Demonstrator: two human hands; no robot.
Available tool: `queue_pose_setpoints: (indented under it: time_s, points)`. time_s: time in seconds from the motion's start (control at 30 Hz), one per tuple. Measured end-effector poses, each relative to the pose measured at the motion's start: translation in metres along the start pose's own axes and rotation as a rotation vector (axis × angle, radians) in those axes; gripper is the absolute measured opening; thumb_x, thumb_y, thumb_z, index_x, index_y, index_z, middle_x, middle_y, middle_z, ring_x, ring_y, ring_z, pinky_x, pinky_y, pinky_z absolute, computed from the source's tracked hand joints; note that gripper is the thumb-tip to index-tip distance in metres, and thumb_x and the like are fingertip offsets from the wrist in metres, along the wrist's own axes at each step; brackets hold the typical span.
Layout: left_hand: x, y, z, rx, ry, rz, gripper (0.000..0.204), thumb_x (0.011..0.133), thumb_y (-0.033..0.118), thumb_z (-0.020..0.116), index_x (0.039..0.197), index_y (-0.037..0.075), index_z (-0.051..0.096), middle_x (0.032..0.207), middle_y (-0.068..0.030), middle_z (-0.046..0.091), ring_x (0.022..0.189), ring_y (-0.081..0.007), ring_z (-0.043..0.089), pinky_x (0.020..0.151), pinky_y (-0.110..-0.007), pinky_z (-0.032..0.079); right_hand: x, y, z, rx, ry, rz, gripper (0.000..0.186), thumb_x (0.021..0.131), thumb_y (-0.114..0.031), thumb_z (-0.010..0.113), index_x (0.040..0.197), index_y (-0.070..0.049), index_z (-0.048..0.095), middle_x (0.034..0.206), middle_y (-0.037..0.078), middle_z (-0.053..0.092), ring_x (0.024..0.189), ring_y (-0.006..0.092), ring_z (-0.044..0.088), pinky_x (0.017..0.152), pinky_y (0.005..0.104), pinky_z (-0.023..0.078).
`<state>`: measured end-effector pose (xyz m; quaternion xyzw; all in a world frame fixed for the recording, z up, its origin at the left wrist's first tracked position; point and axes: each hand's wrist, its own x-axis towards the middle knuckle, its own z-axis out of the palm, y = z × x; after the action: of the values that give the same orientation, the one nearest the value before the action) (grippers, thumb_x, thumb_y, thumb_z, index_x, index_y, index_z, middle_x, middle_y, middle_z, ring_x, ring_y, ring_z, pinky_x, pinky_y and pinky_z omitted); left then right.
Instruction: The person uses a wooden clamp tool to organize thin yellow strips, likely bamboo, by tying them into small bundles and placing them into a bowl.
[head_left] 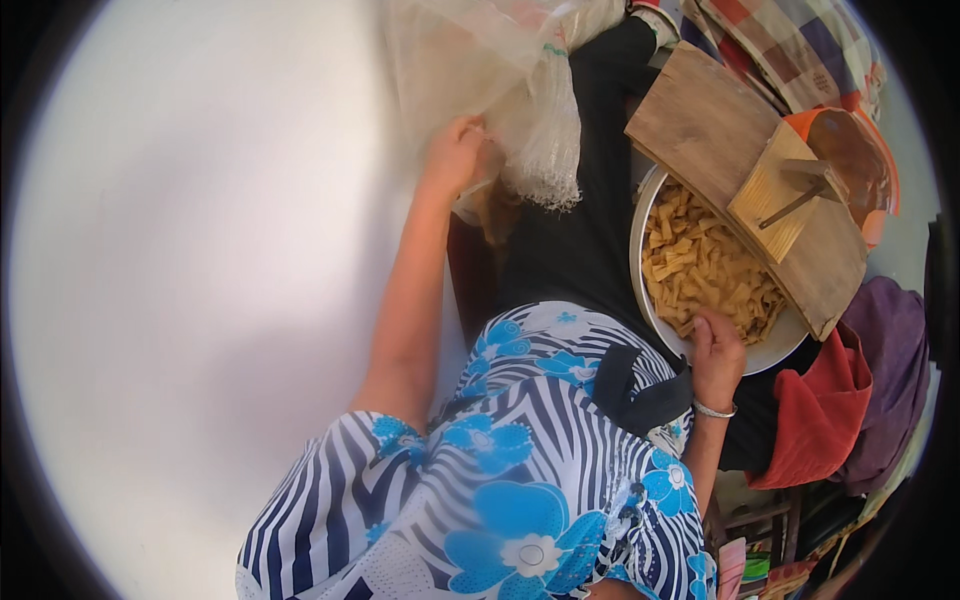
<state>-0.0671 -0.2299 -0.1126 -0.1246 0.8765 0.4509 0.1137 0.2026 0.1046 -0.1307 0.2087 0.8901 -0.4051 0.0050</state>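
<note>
My left hand [462, 155] is at the translucent white woven sack [545, 125], its fingers curled against the loose plastic near the frayed edge. Part of those fingers is lost in the folds. On my right side, a round metal basin [643, 285] holds a heap of short, flat, tan-brown strips [700, 265]. My right hand [718, 358] rests over the basin's near rim, thumb and fingers drawn together beside the strips. Whatever it may pinch is hidden. Across the basin lies a wooden board [700, 115] with a smaller wood block [775, 195] and a metal rod fixed on it.
An orange container [855, 150] stands beyond the board. Red cloth [820, 415] and purple cloth [890, 375] lie right of the basin. Checked fabric [800, 50] is at the far right. A pale wall-like surface [200, 250] fills the left.
</note>
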Motion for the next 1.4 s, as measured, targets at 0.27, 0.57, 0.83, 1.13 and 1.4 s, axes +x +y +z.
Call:
queue_pose_setpoints:
  time_s: [0.27,0.57,0.83,1.13,1.4]
  points:
    - [-0.033,-0.079,0.045,0.820,0.166,0.338,0.033,0.083,0.008,0.056,0.116,0.006,0.058,0.111,-0.0159,0.060,0.102,-0.0328,0.060,0.085,-0.045,0.050,0.000,0.003,0.000,-0.011,0.014,-0.013,0.015,0.088,-0.012,0.064,0.097,-0.001,0.069,0.091,0.016,0.069,0.083,0.0305,0.067,0.074,0.0345,0.051]
    - [0.002,-0.146,0.061,0.679,0.341,0.329,0.025,0.091,0.016,0.052,0.113,0.010,0.059,0.117,-0.0187,0.057,0.114,-0.0362,0.052,0.091,-0.047,0.044,-0.001,0.004,0.000,-0.021,0.040,-0.007,0.013,0.086,-0.013,0.064,0.095,-0.004,0.068,0.091,0.015,0.067,0.083,0.0330,0.065,0.073,0.0369,0.050]
    - [-0.012,-0.107,0.051,0.846,0.031,0.179,0.040,0.092,0.020,0.047,0.124,-0.002,0.056,0.133,-0.0227,0.053,0.123,-0.0402,0.049,0.104,-0.045,0.038,-0.001,-0.003,-0.004,-0.014,0.070,-0.031,0.011,0.087,-0.012,0.063,0.094,-0.005,0.068,0.089,0.015,0.066,0.080,0.0332,0.064,0.071,0.0370,0.049]
    - [-0.098,0.033,0.028,0.916,-0.451,0.217,0.025,0.077,0.010,0.057,0.101,0.005,0.065,0.090,-0.0223,0.066,0.091,-0.0402,0.063,0.078,-0.047,0.049,-0.001,0.002,-0.004,0.145,0.025,-0.045,0.012,0.089,-0.009,0.060,0.096,-0.001,0.067,0.090,0.013,0.066,0.080,0.0267,0.064,0.073,0.0329,0.048]
    - [-0.163,0.102,0.059,0.396,-0.741,0.578,0.014,0.076,0.007,0.056,0.089,0.003,0.056,0.082,-0.0195,0.059,0.082,-0.0410,0.059,0.070,-0.046,0.047,-0.007,-0.038,-0.039,0.822,-0.134,0.102,0.020,0.093,-0.010,0.057,0.104,0.004,0.066,0.093,0.006,0.065,0.087,0.0155,0.061,0.082,0.0285,0.047]
